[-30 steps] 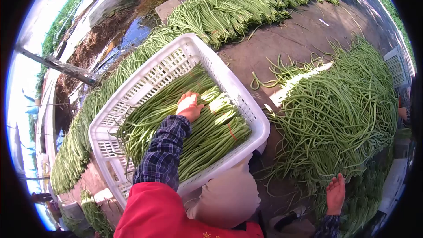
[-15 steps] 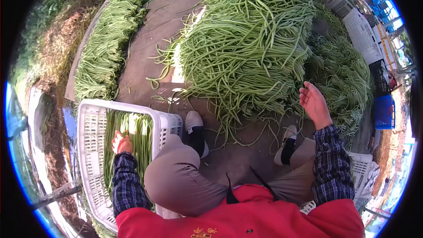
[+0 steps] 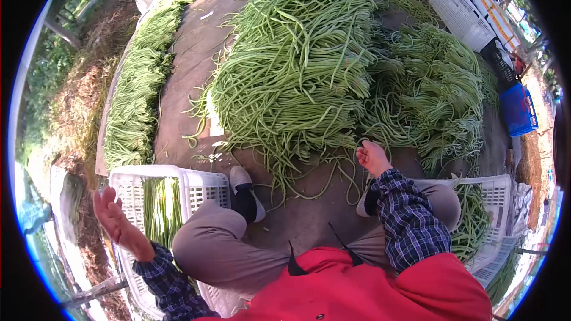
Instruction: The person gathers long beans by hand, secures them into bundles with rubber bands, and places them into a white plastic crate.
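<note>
My left hand (image 3: 121,224) is raised over the outer rim of the white plastic crate (image 3: 199,187) on my left, fingers spread and empty. Long green beans (image 3: 163,202) lie lengthwise in that crate. At the near edge of the big heap of long beans (image 3: 297,65), my right hand (image 3: 373,158) hovers with its fingers loosely bent and apart. I see nothing held in it. A few loose beans trail over the ground below that hand.
Another white crate (image 3: 496,196) with beans stands by my right knee. A bean row (image 3: 134,95) runs along the left, and a second heap (image 3: 440,89) lies right of the big one. A blue crate (image 3: 518,110) and white crates (image 3: 458,12) line the right side.
My left hand has lifted off the beans in the left crate and moved outward. The right hand has shifted left and lower in view. The view has turned right, showing the right crate's beans.
</note>
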